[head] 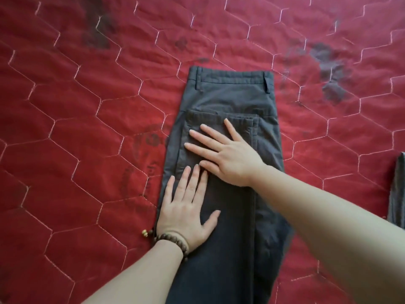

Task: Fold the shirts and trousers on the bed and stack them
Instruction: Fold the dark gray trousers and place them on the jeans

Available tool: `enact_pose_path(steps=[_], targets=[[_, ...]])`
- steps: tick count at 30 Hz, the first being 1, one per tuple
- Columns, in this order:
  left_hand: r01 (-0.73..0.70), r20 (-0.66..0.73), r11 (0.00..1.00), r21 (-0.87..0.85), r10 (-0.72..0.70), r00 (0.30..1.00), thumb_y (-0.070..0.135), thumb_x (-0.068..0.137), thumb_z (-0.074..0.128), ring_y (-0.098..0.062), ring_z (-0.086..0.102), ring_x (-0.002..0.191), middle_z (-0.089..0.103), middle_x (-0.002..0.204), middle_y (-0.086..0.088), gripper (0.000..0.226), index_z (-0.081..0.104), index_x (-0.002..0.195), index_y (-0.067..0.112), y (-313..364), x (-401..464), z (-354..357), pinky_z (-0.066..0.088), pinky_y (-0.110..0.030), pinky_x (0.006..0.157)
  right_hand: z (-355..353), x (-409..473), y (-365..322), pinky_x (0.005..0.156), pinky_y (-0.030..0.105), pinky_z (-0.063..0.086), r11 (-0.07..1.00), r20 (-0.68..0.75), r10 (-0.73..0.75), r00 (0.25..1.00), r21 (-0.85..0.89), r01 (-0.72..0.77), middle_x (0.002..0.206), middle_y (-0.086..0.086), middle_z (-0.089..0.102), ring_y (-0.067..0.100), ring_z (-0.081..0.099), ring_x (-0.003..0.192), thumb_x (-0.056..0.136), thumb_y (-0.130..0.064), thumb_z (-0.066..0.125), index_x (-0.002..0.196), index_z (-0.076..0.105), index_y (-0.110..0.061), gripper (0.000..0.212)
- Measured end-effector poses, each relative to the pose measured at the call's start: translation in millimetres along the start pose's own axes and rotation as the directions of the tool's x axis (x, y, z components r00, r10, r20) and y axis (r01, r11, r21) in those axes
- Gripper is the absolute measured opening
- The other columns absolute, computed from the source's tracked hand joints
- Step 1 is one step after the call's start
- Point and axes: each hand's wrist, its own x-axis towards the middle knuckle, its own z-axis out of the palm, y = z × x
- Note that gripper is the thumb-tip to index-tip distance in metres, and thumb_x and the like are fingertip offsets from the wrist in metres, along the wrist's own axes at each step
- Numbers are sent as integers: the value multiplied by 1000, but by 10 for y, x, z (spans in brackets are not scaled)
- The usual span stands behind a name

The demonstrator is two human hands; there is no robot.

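Note:
Dark grey trousers (230,95) lie lengthwise on the red quilted bedspread (87,128), waistband at the far end, legs folded up over the seat. My right hand (223,152) lies flat on the folded-over leg ends, fingers straight and spread. My left hand (188,207), with a wooden bead bracelet at the wrist, presses flat on the trousers' left side, nearer to me, fingers straight. The two hands nearly touch at the fingertips.
A strip of another grey garment (397,189) shows at the right edge of the bed. The bedspread has white hexagon stitching and dark faded patches at the far left and far right.

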Motion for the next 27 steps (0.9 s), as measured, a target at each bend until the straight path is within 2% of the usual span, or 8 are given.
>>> enact_pose_path(steps=[6,11,14,16,19,21,23,27], targets=[[-3,-33,1000,-10,3,999,62,82,45,-22,15,148,17,160,-6,87,26,151,12,-11,-4,26,18,-50,116,-186,517,778,114,61,-9,866,-131,480,868,-88,-492,162,-2,9,21,0,149,98,-54,12,153,13,-30,60],[-1,-53,1000,-11,1,999,62,81,46,-22,16,147,18,160,-6,88,26,151,12,-7,-16,37,18,-51,116,-249,501,727,117,52,-5,996,43,54,998,-76,-51,161,-5,13,16,9,149,95,-61,15,152,14,-35,63],[0,-66,1000,-14,-1,998,62,81,45,-22,15,147,18,160,-6,87,26,151,12,-7,-18,41,18,-51,116,-341,407,1185,112,61,-12,838,3,524,852,-179,-515,162,0,10,19,0,149,95,-63,11,153,11,-32,66],[1,-62,1000,-17,-2,998,62,82,43,-22,15,148,17,160,-6,87,25,151,13,-1,-15,47,18,-51,116,-445,365,1237,113,63,-9,738,-114,641,759,-179,-651,161,8,11,23,-3,149,98,-56,13,153,20,-17,67],[1,-66,1000,-14,-2,998,61,82,44,-23,16,147,19,159,-7,85,29,150,11,0,-19,48,19,-51,116,-375,274,517,117,58,8,907,-276,416,866,60,-417,158,11,23,27,14,148,99,-44,30,147,36,-11,59],[2,-65,1000,-5,-3,998,60,82,43,-24,17,147,23,158,-10,83,35,147,9,7,-23,50,18,-52,116,-144,-19,-67,118,55,12,989,-179,124,976,98,-108,157,6,27,24,20,147,98,-43,36,147,37,-21,54],[0,-66,1000,4,1,998,60,82,42,-24,16,147,22,158,-9,83,35,148,10,6,-21,60,16,-52,117,0,-377,-153,118,56,7,998,-23,63,998,-18,-63,159,-1,22,19,18,147,99,-48,32,150,27,-33,53],[2,-80,1000,19,0,997,61,83,39,-23,14,148,18,160,-7,86,25,151,12,-2,-22,83,15,-52,117,43,-1000,621,114,64,0,796,-46,602,797,-35,-604,161,-2,12,22,5,149,97,-54,15,153,16,-30,61]])
